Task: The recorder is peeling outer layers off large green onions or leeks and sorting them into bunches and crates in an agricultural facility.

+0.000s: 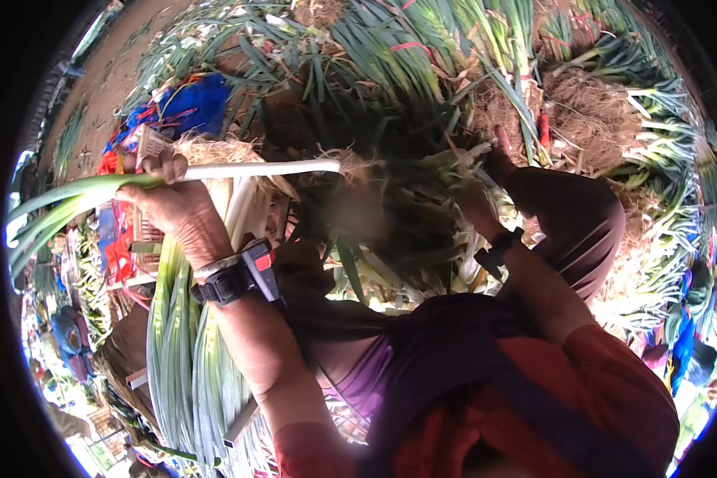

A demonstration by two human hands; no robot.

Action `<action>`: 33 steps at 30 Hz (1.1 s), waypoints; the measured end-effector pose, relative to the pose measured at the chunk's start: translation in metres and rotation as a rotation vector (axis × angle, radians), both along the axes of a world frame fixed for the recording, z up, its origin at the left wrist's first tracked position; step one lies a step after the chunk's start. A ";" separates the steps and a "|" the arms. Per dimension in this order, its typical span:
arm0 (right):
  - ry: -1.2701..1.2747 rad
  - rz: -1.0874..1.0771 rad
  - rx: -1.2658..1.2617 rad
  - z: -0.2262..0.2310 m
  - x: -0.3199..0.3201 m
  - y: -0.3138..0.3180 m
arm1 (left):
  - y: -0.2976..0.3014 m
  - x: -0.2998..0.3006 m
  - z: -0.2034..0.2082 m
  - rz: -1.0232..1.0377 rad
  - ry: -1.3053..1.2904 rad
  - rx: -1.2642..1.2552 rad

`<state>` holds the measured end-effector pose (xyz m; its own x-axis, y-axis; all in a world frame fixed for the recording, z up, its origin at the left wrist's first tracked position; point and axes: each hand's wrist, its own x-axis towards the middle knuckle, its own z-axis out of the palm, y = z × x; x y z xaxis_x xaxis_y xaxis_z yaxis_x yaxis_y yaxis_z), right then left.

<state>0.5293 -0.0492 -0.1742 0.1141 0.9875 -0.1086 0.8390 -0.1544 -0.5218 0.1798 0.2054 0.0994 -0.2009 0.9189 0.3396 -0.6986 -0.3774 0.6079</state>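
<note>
My left hand (167,195) grips a long spring onion (247,169) near the middle of its white stalk. Its roots point right and its green leaves (52,211) trail off to the left. A black wrist device (235,279) sits on that arm. My right hand (478,199) reaches into a pile of spring onions (422,231) in front of me, its fingers buried among the leaves and mostly hidden. A black band (498,247) wraps the right wrist.
Bundles of spring onions tied with red bands (410,46) lie heaped across the top and right, roots showing. A laid-out stack of onions (187,350) rests at lower left on a wooden frame. Blue cloth (199,103) and red items (119,247) sit at left.
</note>
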 end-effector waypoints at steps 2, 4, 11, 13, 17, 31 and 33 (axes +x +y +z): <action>0.036 0.248 0.026 0.018 -0.028 0.021 | 0.007 -0.016 -0.013 -0.049 -0.030 0.029; 0.054 0.486 0.014 0.055 -0.039 0.034 | 0.007 -0.020 -0.019 -0.143 -0.031 0.065; 0.738 0.216 0.237 0.227 -0.103 0.109 | -0.008 0.011 -0.018 -0.464 -0.089 0.065; 0.819 0.323 0.367 0.248 -0.129 0.118 | -0.014 0.026 -0.018 -0.488 -0.112 0.071; 0.698 0.362 0.412 0.255 -0.158 0.137 | -0.021 0.040 -0.018 -0.538 -0.126 0.053; 1.070 -0.136 -0.090 0.221 -0.114 0.077 | 0.008 0.011 -0.036 -0.464 -0.180 0.070; 0.036 0.178 0.023 0.191 -0.096 0.067 | 0.012 0.002 -0.038 -0.492 -0.179 0.091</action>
<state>0.4329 0.0174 0.0170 -0.0658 0.9941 -0.0866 0.8327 0.0069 -0.5537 0.1823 0.2175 0.0611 0.1843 0.8877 0.4219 -0.8963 -0.0243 0.4427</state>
